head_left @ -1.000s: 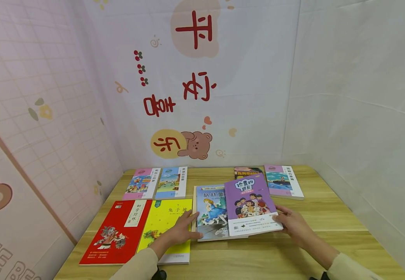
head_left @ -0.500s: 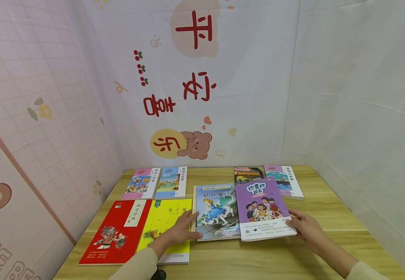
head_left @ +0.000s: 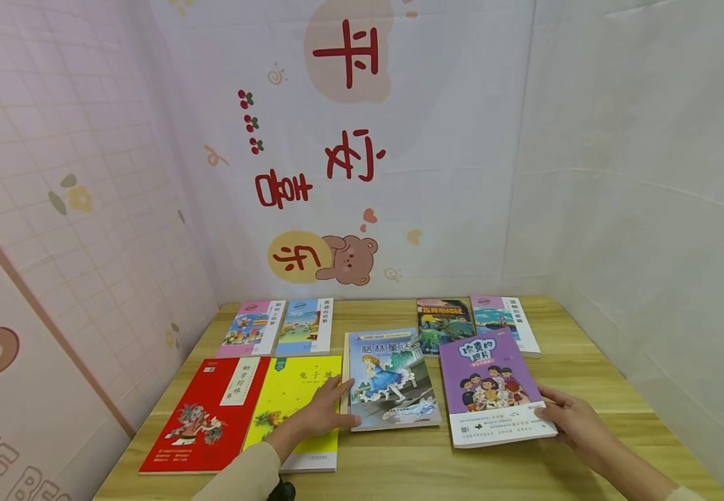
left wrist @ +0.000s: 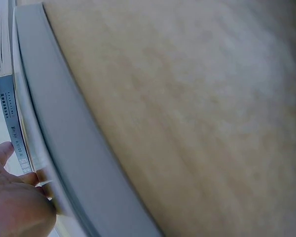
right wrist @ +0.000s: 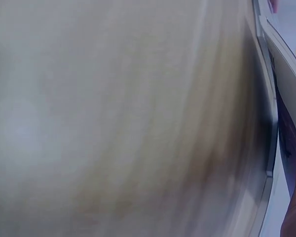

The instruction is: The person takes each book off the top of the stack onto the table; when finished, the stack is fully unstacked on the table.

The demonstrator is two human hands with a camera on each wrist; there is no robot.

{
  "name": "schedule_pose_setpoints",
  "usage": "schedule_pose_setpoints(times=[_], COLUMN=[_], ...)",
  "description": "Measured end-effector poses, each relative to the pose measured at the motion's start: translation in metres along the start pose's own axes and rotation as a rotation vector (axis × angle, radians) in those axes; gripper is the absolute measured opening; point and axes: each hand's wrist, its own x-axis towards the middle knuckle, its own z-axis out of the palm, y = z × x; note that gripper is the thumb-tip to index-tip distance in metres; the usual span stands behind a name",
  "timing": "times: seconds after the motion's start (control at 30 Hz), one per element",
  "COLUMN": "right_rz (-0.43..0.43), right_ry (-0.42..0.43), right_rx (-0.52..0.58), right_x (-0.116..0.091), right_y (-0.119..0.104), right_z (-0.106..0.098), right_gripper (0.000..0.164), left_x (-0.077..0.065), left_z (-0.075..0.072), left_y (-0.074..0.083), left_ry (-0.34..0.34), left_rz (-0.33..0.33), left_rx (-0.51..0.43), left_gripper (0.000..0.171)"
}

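A purple book (head_left: pixel 496 390) with a white lower band is pinched at its lower right edge by my right hand (head_left: pixel 568 417). The book is tilted, with its near edge lifted off the table. Left of it lies a blue fairy-tale book (head_left: pixel 393 379) on top of a cream-edged book (head_left: pixel 346 348), mostly hidden. My left hand (head_left: pixel 318 417) touches the spine side of this pile, its fingers and thumb spread along the left edge. In the left wrist view the blue spine (left wrist: pixel 12 123) shows beside my fingers (left wrist: pixel 2 153). The right wrist view catches the purple book's page edge (right wrist: pixel 291 84).
A red book (head_left: pixel 205 417) and a yellow book (head_left: pixel 295 396) lie at the left. Behind them are a pink-and-white book (head_left: pixel 252 327) and a blue-and-white book (head_left: pixel 305 327). A dark dinosaur-cover book (head_left: pixel 444 323) and another pink book (head_left: pixel 505 320) lie at the back right. Cloth walls surround the wooden table (head_left: pixel 399 466).
My right hand has moved the purple book right and toward me, off the blue book, uncovering its cover and the dinosaur-cover book behind. The left hand has stayed in place.
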Motion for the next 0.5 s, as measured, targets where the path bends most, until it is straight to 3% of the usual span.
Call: schedule_pose_setpoints(times=[0.5], right_rz=[0.048], right_ry=[-0.121], right_rx=[0.055], right_x=[-0.013], right_y=[0.022], right_z=[-0.006], right_gripper=[0.081], left_x=[-0.001], left_z=[-0.001], left_y=[0.001], left_ry=[0.000], left_rz=[0.004], left_rx=[-0.010], left_gripper=[0.084])
